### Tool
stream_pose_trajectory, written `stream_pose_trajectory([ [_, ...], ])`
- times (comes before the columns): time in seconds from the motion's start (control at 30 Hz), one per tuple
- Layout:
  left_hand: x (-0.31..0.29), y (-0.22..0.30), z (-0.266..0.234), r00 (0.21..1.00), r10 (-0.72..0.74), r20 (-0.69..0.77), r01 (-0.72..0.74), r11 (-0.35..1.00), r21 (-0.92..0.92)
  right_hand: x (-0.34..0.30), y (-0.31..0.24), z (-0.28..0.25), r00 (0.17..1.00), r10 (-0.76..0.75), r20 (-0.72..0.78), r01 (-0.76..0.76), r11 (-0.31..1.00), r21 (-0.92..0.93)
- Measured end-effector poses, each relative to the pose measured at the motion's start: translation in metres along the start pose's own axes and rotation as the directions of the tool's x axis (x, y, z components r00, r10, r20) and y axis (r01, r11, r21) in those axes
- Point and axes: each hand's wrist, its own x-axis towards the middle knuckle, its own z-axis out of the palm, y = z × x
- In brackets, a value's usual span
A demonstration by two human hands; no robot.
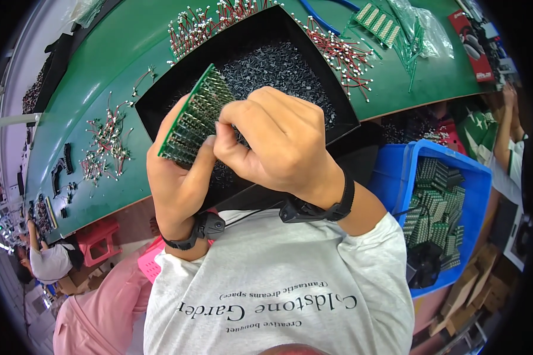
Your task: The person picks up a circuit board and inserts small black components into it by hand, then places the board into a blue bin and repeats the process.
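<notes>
A green circuit board panel (196,118), packed with rows of small dark parts, is held tilted on edge by my left hand (180,183). The fingers of that hand wrap behind the panel, and its thumb lies near the lower edge. My right hand (281,142) is closed in a pinch against the panel's right side. Whatever sits between those fingertips is too small to make out. Under both hands, a black tray (256,28) contains a loose layer of tiny black parts (272,68). My hands and the panel hide part of the tray.
Red wires with white connectors (343,56) lie around the tray on the green table (124,68), with another wire pile (107,151) at left. A blue bin (484,183) at right holds stacked circuit boards (435,207). A red stool (98,241) and another person (52,263) appear lower left.
</notes>
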Motion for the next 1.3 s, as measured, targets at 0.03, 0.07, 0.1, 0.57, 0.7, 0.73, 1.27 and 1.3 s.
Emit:
stream_pose_trajectory([
  [0.03,0.000,0.000,0.001,1.000,0.026,0.014,-0.025,1.000,-0.002,0.001,0.000,0.000,1.000,0.005,0.000,-0.005,1.000,-0.023],
  [0.07,0.000,-0.001,0.000,1.000,0.026,0.015,-0.026,1.000,-0.002,0.000,0.001,0.001,1.000,0.005,-0.001,-0.005,1.000,-0.024],
  [0.1,0.000,-0.003,0.000,0.998,0.059,0.025,-0.060,0.998,0.036,0.000,0.001,0.002,1.000,-0.014,0.022,0.015,0.999,-0.042],
  [0.57,-0.002,0.003,-0.001,0.985,-0.167,-0.044,0.159,0.976,-0.150,0.000,0.000,-0.001,0.996,-0.007,0.086,0.008,1.000,-0.007],
  [0.7,0.000,0.005,-0.001,0.989,-0.139,0.051,0.147,0.968,-0.204,-0.004,0.001,-0.002,0.985,-0.085,0.150,0.080,0.996,0.038],
  [0.73,0.000,0.003,-0.003,0.989,-0.141,0.050,0.149,0.968,-0.204,-0.004,0.001,-0.002,0.980,-0.087,0.176,0.079,0.995,0.056],
  [1.27,0.004,0.006,-0.003,0.985,-0.173,-0.010,0.163,0.945,-0.283,-0.002,-0.001,-0.006,0.994,-0.001,0.113,-0.004,0.999,0.045],
  [1.3,0.004,0.008,-0.004,0.984,-0.180,-0.010,0.169,0.939,-0.299,-0.001,0.000,-0.004,0.995,0.015,0.099,-0.019,0.999,0.044],
])
